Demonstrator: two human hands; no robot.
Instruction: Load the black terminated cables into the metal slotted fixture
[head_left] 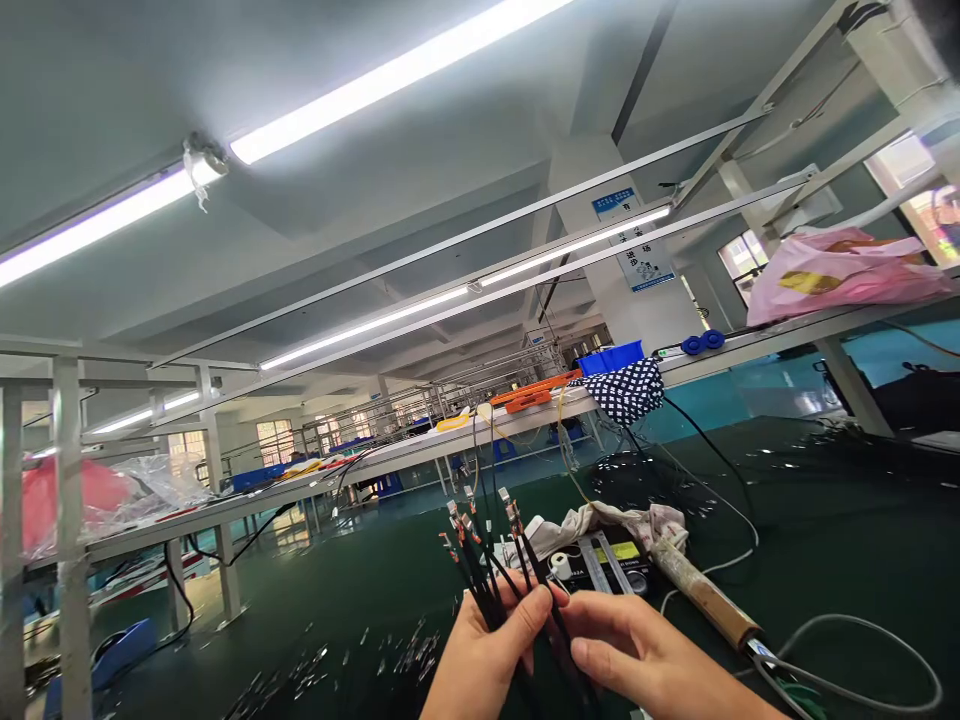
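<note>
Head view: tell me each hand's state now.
Left hand: closed, holding a bunch of black cables.
Right hand: partly curled at the cables; whether it grips one cannot be told.

Lower centre: the left hand (487, 650) and right hand (652, 650) side by side, with wires (491, 590) in them, their ends toward the top of the frame. Left of the hands, small pieces (409, 650) lie scattered on the surface (360, 600). Behind the right hand stands a device (622, 552), a rag (592, 520) along its far side; a cylinder (709, 600) slants from the rag toward the lower right, where a cord (862, 618) loops. Beyond, a shelf (405, 452) crosses the frame, rising rightward: a cloth (626, 392) over its edge right of centre, a bin (611, 357) just behind the cloth, a bag (840, 275) at far right.
</note>
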